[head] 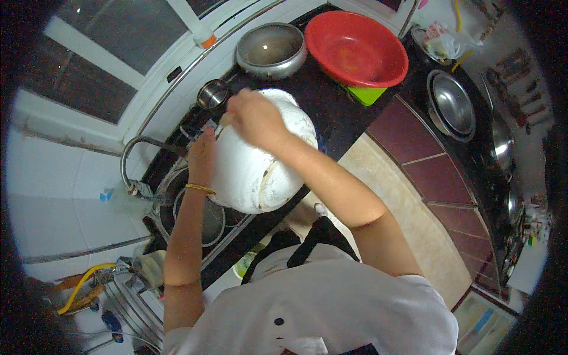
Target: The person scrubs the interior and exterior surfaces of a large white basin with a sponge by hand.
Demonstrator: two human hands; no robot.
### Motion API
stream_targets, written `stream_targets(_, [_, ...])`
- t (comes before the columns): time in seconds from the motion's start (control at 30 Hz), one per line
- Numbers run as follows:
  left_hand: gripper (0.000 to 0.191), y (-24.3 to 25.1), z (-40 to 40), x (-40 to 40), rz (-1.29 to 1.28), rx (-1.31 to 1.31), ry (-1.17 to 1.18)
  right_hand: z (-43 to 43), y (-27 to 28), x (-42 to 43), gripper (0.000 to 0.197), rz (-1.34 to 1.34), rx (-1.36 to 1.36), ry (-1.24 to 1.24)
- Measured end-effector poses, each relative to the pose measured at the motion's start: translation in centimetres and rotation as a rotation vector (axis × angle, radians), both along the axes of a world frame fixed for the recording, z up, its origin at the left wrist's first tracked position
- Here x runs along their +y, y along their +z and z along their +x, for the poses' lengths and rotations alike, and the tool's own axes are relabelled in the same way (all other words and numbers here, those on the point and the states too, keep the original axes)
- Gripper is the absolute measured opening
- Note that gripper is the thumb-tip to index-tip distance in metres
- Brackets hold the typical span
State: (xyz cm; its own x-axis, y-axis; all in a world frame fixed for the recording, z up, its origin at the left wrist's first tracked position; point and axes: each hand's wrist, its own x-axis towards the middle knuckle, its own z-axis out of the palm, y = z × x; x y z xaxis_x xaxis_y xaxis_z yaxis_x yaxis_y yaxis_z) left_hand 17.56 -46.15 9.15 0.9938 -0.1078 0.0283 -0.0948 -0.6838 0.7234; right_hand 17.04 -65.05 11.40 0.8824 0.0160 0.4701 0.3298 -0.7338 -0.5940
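A large white rounded vessel (239, 164) with brown stains and dark chips lies before me, over the counter and the sink's edge. My left hand (202, 151), with a yellow bangle at the wrist, grips its left side; some of the fingers are hidden. Across the vessel's top reaches my right hand (255, 117), blurred, with its fingers bent near the upper left rim. Whether something small is between those fingers is unclear. Under and beside my left forearm is the sink (166, 222), with a round rim showing inside it.
A curved metal faucet (128, 155) rises left of the sink. Behind the vessel stand a small steel cup (213, 94), a metal pot (270, 51) and a red plastic basin (355, 49) over a green board (367, 95). Stacked steel bowls (451, 104) sit on the right-hand counter.
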Motion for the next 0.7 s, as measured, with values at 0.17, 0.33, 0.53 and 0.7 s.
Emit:
stream_targets(0.17, [0.052,-0.6,-0.9,-0.4,-0.02,-0.193,0.001,1.7,-1.1,-5.3,0.021,0.113,0.146,-0.109])
stream_targets(0.33, [0.056,1.8,-1.3,-1.7,-0.004,0.079,0.069,0.5,-1.1,-4.5,0.023,0.137,-0.002,-0.06])
stream_targets(0.53, [0.06,-0.7,-0.6,0.5,-0.235,0.192,0.197,-0.7,1.4,-1.5,0.019,0.034,-0.01,0.051])
stream_targets(0.7, [0.058,-2.8,-1.2,0.4,-0.338,-0.056,0.186,3.0,-4.4,-8.2,0.024,0.338,0.502,-0.212])
